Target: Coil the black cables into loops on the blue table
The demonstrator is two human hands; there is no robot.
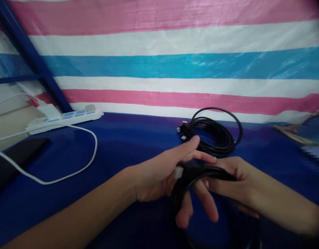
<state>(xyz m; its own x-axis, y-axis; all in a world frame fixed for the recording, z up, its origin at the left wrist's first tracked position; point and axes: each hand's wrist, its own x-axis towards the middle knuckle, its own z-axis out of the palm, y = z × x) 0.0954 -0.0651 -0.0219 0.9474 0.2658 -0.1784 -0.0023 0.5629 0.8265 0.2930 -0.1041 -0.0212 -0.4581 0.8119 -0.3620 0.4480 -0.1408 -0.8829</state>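
My right hand [244, 180] pinches a coil of black cable [215, 172] between thumb and fingers. The coil loops down to the left, and its lower part fades into dark blur. One cable end has a black plug housing [192, 169] with a light-coloured tip [178, 172]. My left hand [159, 178] is beside and behind the coil, its thumb raised and its fingers spread. Two of its fingers reach through below the cable, which runs across them. Just beyond my hands, a second black cable coil [227, 141] lies on the blue table, with several light-tipped plugs at its left.
A white power strip [71, 116] with a plugged-in charger [49, 111] lies at the back left. A white cord [95, 145] curves across the blue table [123, 138] near a dark flat object [21, 155]. A striped sheet [159, 65] hangs behind, beside a blue post [49, 83].
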